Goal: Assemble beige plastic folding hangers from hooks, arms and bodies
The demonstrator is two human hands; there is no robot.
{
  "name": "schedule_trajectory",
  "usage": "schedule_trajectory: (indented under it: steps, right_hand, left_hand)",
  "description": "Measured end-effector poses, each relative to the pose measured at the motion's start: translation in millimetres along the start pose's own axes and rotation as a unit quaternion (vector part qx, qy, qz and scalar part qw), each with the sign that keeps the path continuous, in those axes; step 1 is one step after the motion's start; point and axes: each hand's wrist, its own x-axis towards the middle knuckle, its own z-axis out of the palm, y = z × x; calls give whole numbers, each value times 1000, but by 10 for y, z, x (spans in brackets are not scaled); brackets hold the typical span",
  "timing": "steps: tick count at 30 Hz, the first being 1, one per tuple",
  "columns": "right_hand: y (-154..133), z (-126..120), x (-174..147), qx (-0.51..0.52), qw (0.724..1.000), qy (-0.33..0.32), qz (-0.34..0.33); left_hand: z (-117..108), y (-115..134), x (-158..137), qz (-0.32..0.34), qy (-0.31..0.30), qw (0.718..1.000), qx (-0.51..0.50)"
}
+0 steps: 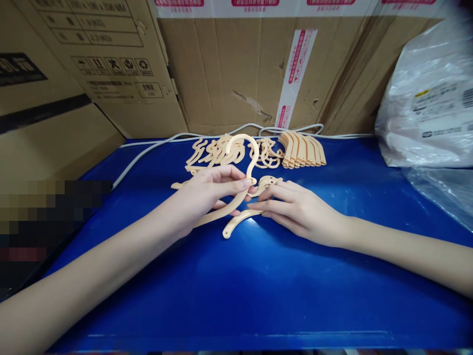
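My left hand (pixel 221 190) pinches a beige plastic clothes hanger hook (pixel 254 154) near its base, thumb on top. From the same spot a curved hanger arm (pixel 225 211) runs down to the left, partly behind the wrist. My right hand (pixel 295 207) is just right of it, fingers stretched and slightly apart, palm down. Its fingertips touch or hover over a loose curved arm (pixel 238 224) lying on the blue table. A small beige piece with dark holes (pixel 269 181) lies beyond the right index finger. The right thumb is hidden.
At the back lie piles of beige hooks (pixel 216 150), S-shaped and ringlike pieces (pixel 268 153), and a neat row of curved arms (pixel 303 149). A white cable (pixel 158 140) runs behind them. Cardboard boxes (pixel 236 69) wall the back and left; a plastic-wrapped package (pixel 428 108) stands right.
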Motion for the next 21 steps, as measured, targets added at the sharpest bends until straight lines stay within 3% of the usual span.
schedule_trajectory:
  steps: [9,15,21]
  right_hand:
    - [-9,4,1,72,996,13,45]
    - [-31,-46,-33,112,988,97,41]
    - [-44,-59,-57,124,973,125,150]
  left_hand:
    - [24,58,1,-72,23,996,-57]
    - [44,36,3,-99,51,984,-140]
    - [29,21,34,-99,51,982,-151]
